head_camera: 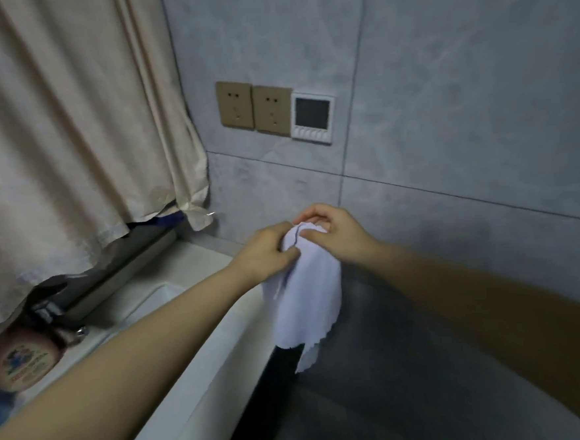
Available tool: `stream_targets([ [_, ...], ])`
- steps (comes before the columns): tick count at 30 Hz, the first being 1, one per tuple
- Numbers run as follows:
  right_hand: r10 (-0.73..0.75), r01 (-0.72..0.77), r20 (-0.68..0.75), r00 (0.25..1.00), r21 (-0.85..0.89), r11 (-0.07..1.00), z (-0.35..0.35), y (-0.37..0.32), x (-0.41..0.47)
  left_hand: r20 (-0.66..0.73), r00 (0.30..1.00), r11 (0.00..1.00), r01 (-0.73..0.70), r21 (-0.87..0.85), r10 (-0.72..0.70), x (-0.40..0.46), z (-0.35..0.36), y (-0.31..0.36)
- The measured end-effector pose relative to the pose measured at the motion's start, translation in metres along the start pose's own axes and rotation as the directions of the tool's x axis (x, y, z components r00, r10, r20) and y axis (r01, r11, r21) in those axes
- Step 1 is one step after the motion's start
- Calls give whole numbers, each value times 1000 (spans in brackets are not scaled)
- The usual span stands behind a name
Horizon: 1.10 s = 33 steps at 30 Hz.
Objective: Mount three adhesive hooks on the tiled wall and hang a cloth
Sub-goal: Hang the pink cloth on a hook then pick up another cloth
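A white cloth [307, 294] hangs down in front of the grey tiled wall [445, 106], its lower edge ragged. My left hand [266, 250] pinches its upper left part. My right hand [334, 232] grips its top, close to the wall. A thin dark line, perhaps a loop or seam, runs over the cloth's top between my fingers. No adhesive hook is visible; whatever lies behind the cloth and my hands is hidden.
Two tan sockets [253, 107] and a white panel with a dark screen [313, 117] sit on the wall above. A beige curtain [69, 132] hangs at left over a white counter [200, 329] with a sink, tap [53, 313] and a labelled bottle [24, 362].
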State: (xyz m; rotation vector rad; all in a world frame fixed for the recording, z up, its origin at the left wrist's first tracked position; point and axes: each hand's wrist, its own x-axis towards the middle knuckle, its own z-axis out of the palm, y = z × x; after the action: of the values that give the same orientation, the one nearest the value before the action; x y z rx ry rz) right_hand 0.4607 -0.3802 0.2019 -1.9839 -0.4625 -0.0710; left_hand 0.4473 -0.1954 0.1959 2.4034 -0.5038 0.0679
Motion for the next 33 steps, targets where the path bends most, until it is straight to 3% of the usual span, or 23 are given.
stream_targets([
  [6,54,-68,-103,993,-136,988,-74,-16,-72,60,990,990,-131,50,128,10,29,73],
  [11,-16,-25,-120,993,-326,945,-139,-43,-127,155,949,956,-287,63,275,22,47,138],
  [14,-54,-41,-188,981,-468,883,-185,-47,-163,183,930,943,-331,42,318,30,65,180],
  [19,-33,-88,-160,987,-689,719,-267,-42,-244,275,850,890,-454,-49,449,31,114,269],
  [23,-27,-145,-230,973,-696,703,-322,-46,-305,297,796,849,-509,-145,528,25,152,333],
  [27,22,-251,-368,930,-588,769,-378,-42,-374,293,713,771,-596,-226,637,15,183,405],
  [33,-13,-278,-491,871,-515,811,-435,-40,-447,249,602,642,-755,-132,759,9,222,498],
])
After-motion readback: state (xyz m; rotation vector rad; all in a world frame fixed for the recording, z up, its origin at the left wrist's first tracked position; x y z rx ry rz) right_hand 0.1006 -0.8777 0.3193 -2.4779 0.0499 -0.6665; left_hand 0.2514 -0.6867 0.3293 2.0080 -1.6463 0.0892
